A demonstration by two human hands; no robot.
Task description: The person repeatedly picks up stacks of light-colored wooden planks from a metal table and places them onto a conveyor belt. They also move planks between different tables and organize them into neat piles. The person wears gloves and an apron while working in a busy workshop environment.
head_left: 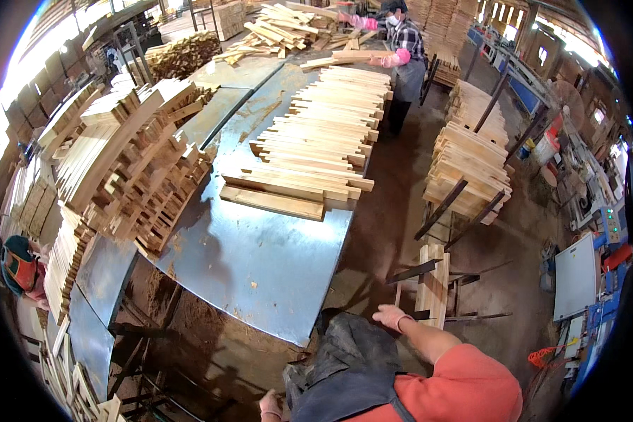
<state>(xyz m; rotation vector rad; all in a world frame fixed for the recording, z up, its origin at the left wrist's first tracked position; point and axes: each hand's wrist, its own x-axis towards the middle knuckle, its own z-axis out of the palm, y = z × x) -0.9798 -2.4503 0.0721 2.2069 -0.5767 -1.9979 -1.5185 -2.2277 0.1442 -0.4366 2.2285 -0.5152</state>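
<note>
My right hand point(392, 318), in a pale pink glove, hangs by my apron with its fingers loosely apart and nothing seen in them. Just right of it, a short stack of light wooden boards point(435, 285) lies on a metal rack. My left hand point(270, 405) is low at the bottom edge, left of my dark apron; its fingers look loosely apart, and no object shows in them. Ahead stands a metal-topped table point(260, 260) bearing a long row of wooden strips point(323, 126). Two thicker pieces point(273, 200) lie at the row's near end.
Tall stacks of boards point(119, 148) stand left. A co-worker point(405, 53) in pink gloves handles boards at the table's far end; another person point(22, 267) is at far left. A rack of boards point(468, 151) with upright metal bars stands right, with blue machinery point(601, 302) beyond.
</note>
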